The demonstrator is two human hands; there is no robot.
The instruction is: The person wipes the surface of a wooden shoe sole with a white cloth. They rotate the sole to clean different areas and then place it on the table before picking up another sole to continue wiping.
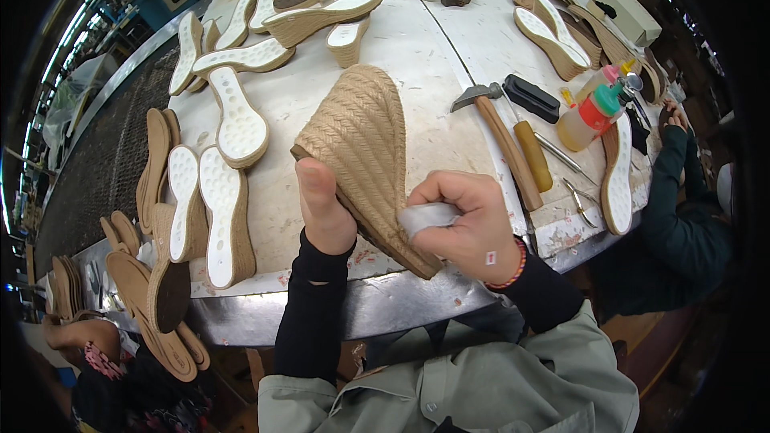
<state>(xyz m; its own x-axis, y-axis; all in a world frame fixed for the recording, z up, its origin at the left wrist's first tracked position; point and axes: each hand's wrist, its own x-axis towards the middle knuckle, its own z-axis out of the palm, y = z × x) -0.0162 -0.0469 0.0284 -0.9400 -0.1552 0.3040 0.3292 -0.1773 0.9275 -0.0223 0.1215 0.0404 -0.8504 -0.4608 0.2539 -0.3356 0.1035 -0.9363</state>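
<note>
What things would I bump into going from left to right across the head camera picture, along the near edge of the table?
White-bottomed soles → left hand → woven wedge sole → right hand with a whitish block → wooden-handled hammer → glue bottles.

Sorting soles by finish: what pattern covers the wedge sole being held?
A tan braided, rope-like weave covers the wedge sole, clearest in the head view.

One braided wedge sole (361, 144) in hand; one pale rubbing block (427, 216); one hammer (501, 140); one yellow-handled tool (532, 164); two squeeze bottles (589, 112); one black block (531, 98); one pair of pliers (581, 200); one cardboard box (626, 10).
</note>
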